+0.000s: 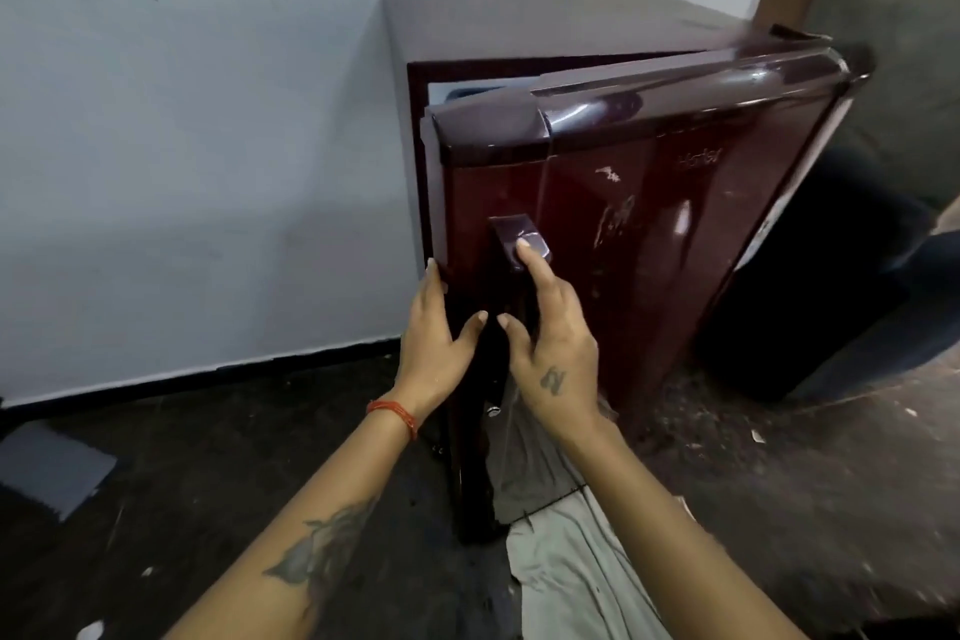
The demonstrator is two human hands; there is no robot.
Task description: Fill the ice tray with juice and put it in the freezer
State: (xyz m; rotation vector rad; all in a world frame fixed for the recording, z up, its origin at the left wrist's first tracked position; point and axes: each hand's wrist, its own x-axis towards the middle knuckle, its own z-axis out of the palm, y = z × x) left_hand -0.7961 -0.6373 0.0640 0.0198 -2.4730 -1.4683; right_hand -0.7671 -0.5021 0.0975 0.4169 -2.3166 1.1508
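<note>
A small maroon fridge (519, 26) stands on the floor against a pale wall. Its glossy door (649, 234) is ajar, with a narrow gap at the top left showing a light interior. My left hand (434, 343) rests with straight fingers on the door's left edge. My right hand (550, 343) lies on the dark vertical handle (514, 244), its index finger stretched up onto the handle's top. Neither hand holds anything. No ice tray or juice is in view.
A grey cloth (566, 561) lies on the dark floor under the door. A dark bin-like object (831, 317) stands right of the fridge. A grey flat piece (47, 468) lies at the far left.
</note>
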